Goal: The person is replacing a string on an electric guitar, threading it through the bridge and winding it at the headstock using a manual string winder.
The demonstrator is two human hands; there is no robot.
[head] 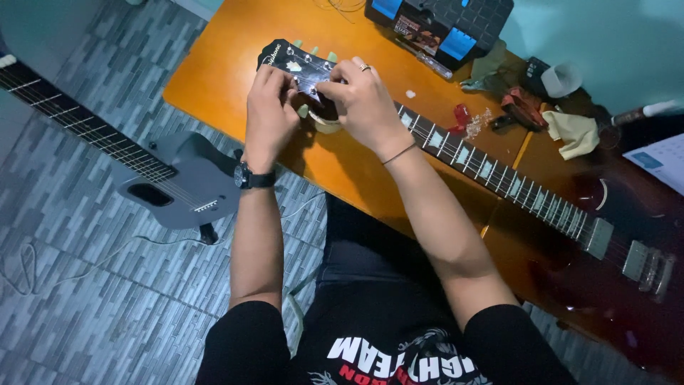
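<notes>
A dark red electric guitar (605, 257) lies across an orange table (221, 64), its black headstock (285, 60) pointing to the far left. My left hand (269, 110), with a black watch on the wrist, is closed over the near edge of the headstock at the tuning pegs. My right hand (363, 100), wearing a ring and a thin wrist band, pinches at the strings on the headstock just above the nut. The fingers hide what they pinch. The neck (491, 171) runs down to the right.
A grey guitar (178, 178) lies on the tiled floor at left, with a thin cable (43, 274) beside it. At the table's back are a black and blue case (442, 25), a red tool (524, 107), a yellow cloth (573, 132) and a white cup (563, 78).
</notes>
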